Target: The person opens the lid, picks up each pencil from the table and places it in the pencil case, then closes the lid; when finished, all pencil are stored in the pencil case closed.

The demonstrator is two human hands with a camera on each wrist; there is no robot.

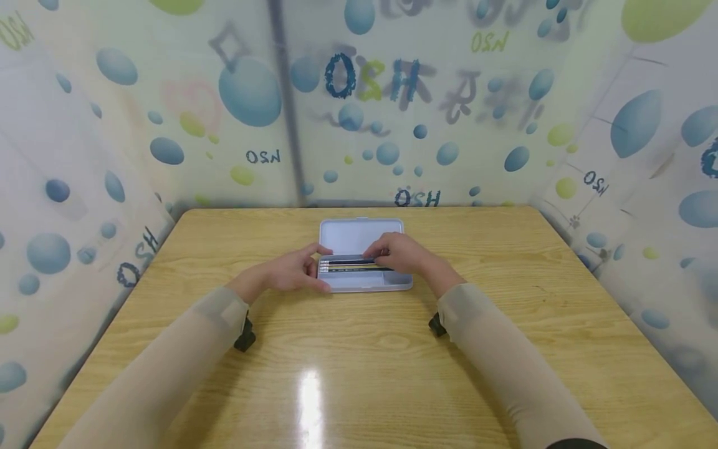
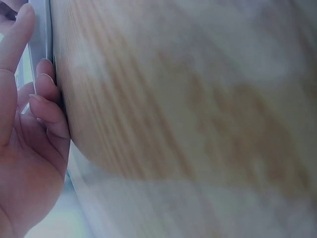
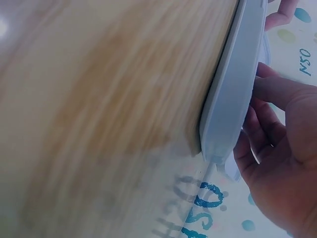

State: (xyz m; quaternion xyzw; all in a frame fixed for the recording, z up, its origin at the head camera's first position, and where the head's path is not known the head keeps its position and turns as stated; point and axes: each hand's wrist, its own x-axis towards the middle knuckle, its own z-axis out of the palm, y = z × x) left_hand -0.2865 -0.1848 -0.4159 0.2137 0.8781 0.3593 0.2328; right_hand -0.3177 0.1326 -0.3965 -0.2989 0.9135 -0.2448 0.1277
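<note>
A pale grey-blue pencil case (image 1: 367, 289) lies on the table with its lid (image 1: 350, 234) folded back. Several pencils (image 1: 344, 269), mostly dark with one yellowish and with pale ends at the left, lie side by side inside. My left hand (image 1: 288, 270) holds the case's left end, thumb at the front corner and index finger at the back. Over the right half of the case, my right hand (image 1: 406, 254) reaches in with bent fingers, its fingertips at the pencils. They hide the pencils' right ends, and whether they pinch one cannot be told.
The wooden table (image 1: 359, 362) extends around the case on all sides. Behind it hangs a patterned curtain (image 1: 392, 168) with balloon shapes and letters, and similar cloth hangs at both sides. Dark wrist devices (image 1: 245, 337) sit under the sleeves.
</note>
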